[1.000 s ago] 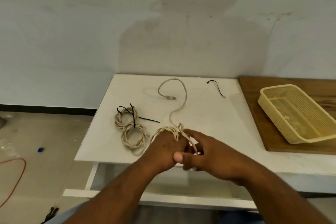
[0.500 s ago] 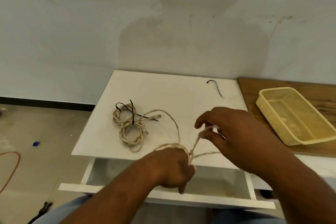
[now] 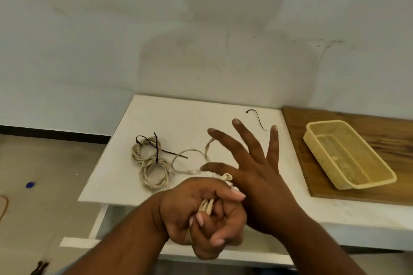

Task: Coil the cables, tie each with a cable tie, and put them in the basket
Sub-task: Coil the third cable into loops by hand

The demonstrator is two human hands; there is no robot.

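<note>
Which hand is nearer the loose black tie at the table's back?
Right hand: its spread fingers end close to the tie; the left hand grips cable near the table's front edge.

Your left hand is balled low in the middle of the view. Its fingers are curled tight round a bundle of loops of cream-coloured twisted cable, and the forearm comes in from the lower left. Your right hand is just beyond it, back towards you and holding nothing, with its four fingers straight and fanned wide, pointing up and away, the thumb stretched out to the left, and the forearm entering from the lower right.
</note>
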